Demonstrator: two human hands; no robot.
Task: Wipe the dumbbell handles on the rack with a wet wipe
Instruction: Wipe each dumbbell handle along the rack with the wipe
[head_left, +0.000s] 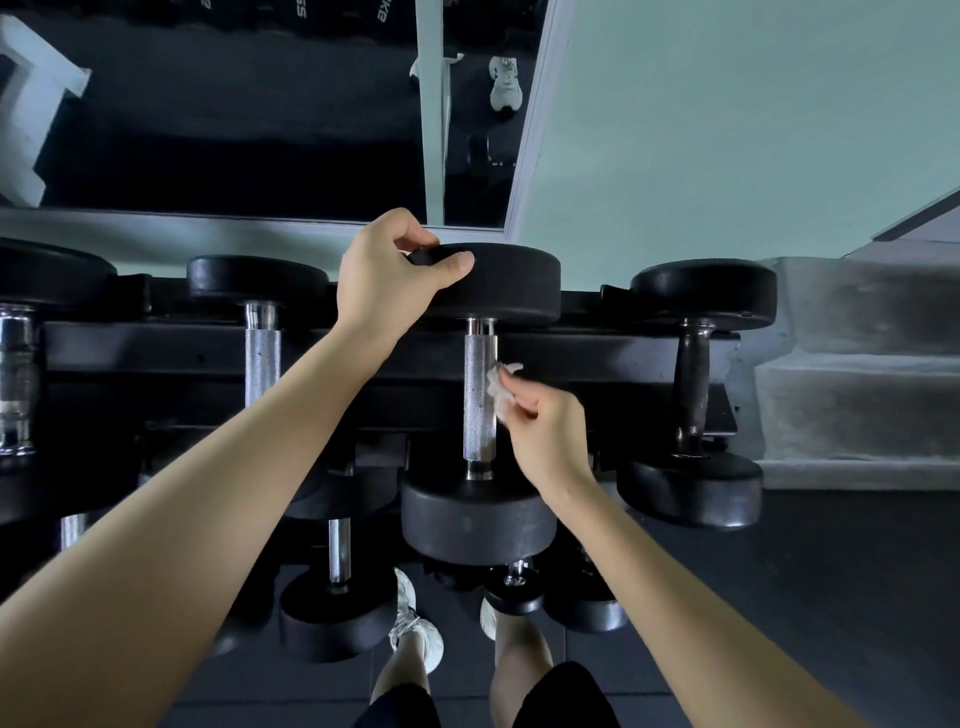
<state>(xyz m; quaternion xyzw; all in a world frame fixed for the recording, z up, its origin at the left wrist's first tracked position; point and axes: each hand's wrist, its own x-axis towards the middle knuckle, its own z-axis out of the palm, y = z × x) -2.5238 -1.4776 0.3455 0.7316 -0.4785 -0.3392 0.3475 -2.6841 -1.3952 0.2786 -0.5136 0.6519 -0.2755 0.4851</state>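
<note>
A black steel rack (156, 353) of flat, square-edged beams carries a row of dumbbells across its top tier, with more on a lower tier near its front edge. Behind its back edge a mirror (234, 130) in a pale frame hangs on the wall.

The dumbbell (478, 519) second from the rack's right end has thick, round heads of matte black rubber, one at the back edge and one at the front. Between them runs its handle (479, 410), a straight chrome bar with fine knurling and smooth collars at each end. The right dumbbell (693, 384) has a dark, bulging grip; the left dumbbell (262, 358) has a knurled silver one.

The left hand (387, 280) grips the rim of the far head, thumb along its face and fingers (415, 236) curled over the top. The right hand (545, 431) pinches a crumpled white wipe (498, 387) in its fingertips, and the wipe touches the handle's right side about midway along.
</note>
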